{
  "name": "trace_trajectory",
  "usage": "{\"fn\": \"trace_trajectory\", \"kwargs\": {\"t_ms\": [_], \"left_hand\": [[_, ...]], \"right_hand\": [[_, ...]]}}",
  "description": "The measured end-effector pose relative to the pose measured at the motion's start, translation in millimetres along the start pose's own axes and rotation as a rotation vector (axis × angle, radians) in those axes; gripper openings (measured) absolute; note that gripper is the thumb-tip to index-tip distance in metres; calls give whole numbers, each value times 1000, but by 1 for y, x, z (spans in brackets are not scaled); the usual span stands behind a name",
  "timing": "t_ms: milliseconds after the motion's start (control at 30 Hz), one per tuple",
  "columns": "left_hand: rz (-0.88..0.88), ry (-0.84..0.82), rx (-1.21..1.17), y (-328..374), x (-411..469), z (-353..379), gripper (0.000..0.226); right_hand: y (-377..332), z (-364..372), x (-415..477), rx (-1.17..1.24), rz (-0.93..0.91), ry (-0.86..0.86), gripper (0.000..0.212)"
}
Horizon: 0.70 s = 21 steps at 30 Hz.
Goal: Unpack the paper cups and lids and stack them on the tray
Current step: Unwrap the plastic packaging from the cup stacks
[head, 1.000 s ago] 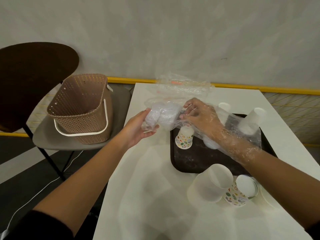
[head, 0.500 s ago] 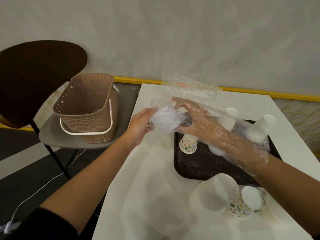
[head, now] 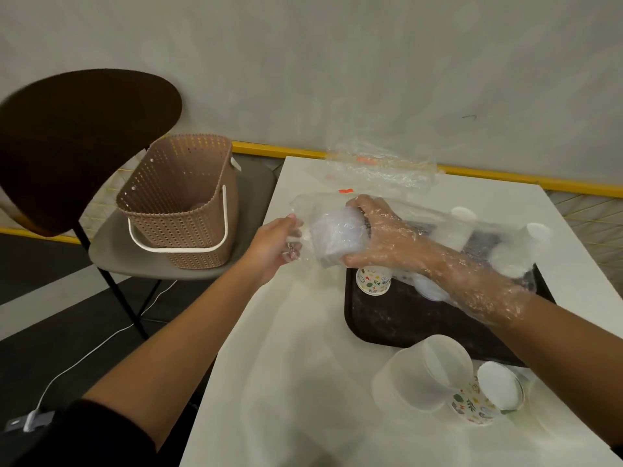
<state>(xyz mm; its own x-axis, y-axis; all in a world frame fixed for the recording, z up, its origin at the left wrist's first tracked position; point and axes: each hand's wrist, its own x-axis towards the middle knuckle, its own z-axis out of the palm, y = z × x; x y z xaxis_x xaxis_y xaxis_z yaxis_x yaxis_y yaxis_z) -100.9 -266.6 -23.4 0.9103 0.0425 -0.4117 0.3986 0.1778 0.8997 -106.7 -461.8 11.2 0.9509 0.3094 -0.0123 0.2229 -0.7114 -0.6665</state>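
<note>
Mid-frame, the right hand (head: 381,230), reaching inside the clear bag (head: 488,230) lying left-to-right, clasped the lid stack (head: 333,234) above the upper-left corner of the tray (head: 404,318), the left hand (head: 276,244) pinching the bag's end just leftward.

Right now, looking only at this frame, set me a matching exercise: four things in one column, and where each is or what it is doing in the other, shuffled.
Things:
1. basket
2. lids
3. printed cup nearest the lids
4. left hand

Places or states:
a. standing on the tray
b. pinching the end of the bag
c. on the chair seat
d. inside the bag, gripped by the right hand

Pairs: 1-c, 2-d, 3-a, 4-b.
</note>
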Motion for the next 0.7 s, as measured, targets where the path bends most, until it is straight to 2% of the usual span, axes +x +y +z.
{"fn": "trace_trajectory", "kwargs": {"t_ms": [67,133,333,467,567,600,700], "left_hand": [[-1,66,-37,-1,1,-5,20],[3,111,-90,0,2,-12,21],[78,232,-260,31,0,-33,16],[133,306,-229,47,3,-51,18],[174,355,-228,53,5,-57,20],[187,369,-240,54,6,-59,20],[213,438,-236,57,4,-63,23]], "right_hand": [[2,2,4,-10,25,-26,75],[-2,1,2,21,48,-11,70],[2,-14,-9,425,134,57,59],[10,-26,-10,575,267,73,55],[19,-33,-13,641,323,27,78],[22,-35,-15,686,333,30,77],[30,-43,-21,816,373,45,48]]}}
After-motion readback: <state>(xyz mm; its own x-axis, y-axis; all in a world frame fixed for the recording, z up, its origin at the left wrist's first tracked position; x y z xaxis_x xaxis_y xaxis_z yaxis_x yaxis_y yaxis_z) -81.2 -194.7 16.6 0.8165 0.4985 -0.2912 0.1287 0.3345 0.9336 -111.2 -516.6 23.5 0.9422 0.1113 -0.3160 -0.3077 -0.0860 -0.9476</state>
